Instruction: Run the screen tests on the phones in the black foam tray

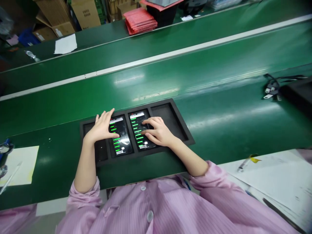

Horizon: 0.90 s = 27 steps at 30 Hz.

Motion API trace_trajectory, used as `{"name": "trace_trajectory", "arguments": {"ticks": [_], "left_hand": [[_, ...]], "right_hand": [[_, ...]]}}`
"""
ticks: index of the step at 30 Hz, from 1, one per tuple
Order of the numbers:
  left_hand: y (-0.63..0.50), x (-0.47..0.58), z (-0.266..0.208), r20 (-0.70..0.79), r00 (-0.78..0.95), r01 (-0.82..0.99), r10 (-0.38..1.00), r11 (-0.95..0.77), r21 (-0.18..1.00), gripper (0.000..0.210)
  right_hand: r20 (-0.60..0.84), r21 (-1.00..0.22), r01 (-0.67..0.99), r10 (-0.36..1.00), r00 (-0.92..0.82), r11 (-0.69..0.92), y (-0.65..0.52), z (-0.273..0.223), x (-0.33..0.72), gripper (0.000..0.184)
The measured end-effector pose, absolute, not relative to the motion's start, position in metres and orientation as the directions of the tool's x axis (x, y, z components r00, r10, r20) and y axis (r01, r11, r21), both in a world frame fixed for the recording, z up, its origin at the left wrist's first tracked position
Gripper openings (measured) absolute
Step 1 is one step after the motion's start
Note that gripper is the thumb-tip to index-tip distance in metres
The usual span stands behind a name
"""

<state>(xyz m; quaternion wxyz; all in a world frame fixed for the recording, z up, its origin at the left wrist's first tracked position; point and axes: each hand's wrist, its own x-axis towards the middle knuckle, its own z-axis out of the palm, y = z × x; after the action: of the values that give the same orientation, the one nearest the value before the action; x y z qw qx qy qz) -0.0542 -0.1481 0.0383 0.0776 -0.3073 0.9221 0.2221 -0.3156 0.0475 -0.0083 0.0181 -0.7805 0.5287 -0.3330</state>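
Note:
A black tray (188, 139) with several compartments lies on the green bench in front of me. Two smartphones lie face up in its middle compartments, screens lit with green text lines on black. Over the left smartphone (124, 133) is my left hand (101, 128), fingers spread and the thumb at the screen. My right hand (158, 131) reaches over the right smartphone (136, 125), its fingers apart and fingertips at the screen. Neither hand grips anything. The tray's right compartment (168, 118) holds nothing visible; my left hand partly covers the left one.
Red pouches (140, 21) are stacked on the far bench, near cardboard boxes (86, 14). Black cables (273, 86) lie at the right. Paper with a pen (12, 177) is at the left, and white sheets (275, 182) at the lower right. A pale rail (156, 58) crosses the bench.

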Motion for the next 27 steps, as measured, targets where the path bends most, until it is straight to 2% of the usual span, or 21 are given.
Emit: {"name": "trace_trajectory", "arguments": {"ticks": [2,5,12,16,19,21,24,27], "left_hand": [[-0.147,-0.053,0.04,-0.329,-0.814,-0.577,-0.478,0.726,0.374,0.132],[-0.147,-0.051,0.039,-0.351,-0.832,-0.545,-0.429,0.75,0.376,0.139],[-0.145,-0.052,0.032,-0.324,-0.822,-0.564,-0.469,0.749,0.347,0.141],[-0.151,-0.048,0.035,-0.306,-0.841,-0.541,-0.446,0.714,0.445,0.14],[-0.165,-0.038,0.043,-0.29,-0.812,-0.576,-0.506,0.617,0.536,0.117],[-0.177,-0.026,0.05,-0.229,-0.75,-0.634,-0.62,0.577,0.515,0.088],[-0.195,0.001,0.063,0.001,-0.577,-0.7,-0.817,0.495,0.514,0.057],[-0.209,0.034,0.073,0.237,-0.237,-0.669,-0.942,0.335,0.663,0.046]], "right_hand": [[0.459,-0.383,-0.827,-0.862,0.217,-0.412,0.049,-0.007,-0.315,0.039],[0.41,-0.395,-0.835,-0.887,0.213,-0.383,0.05,-0.007,-0.313,0.037],[0.38,-0.421,-0.825,-0.899,0.216,-0.376,0.048,-0.006,-0.316,0.037],[0.387,-0.425,-0.826,-0.899,0.203,-0.369,0.056,0.003,-0.317,0.04],[0.395,-0.41,-0.819,-0.888,0.238,-0.402,0.075,0.001,-0.307,0.064],[0.401,-0.35,-0.866,-0.892,0.206,-0.357,0.09,-0.008,-0.297,0.073],[0.473,-0.286,-0.942,-0.881,0.021,-0.176,0.1,-0.029,-0.286,0.081],[0.538,-0.296,-0.955,-0.831,-0.14,-0.032,0.088,-0.043,-0.285,0.086]]}}
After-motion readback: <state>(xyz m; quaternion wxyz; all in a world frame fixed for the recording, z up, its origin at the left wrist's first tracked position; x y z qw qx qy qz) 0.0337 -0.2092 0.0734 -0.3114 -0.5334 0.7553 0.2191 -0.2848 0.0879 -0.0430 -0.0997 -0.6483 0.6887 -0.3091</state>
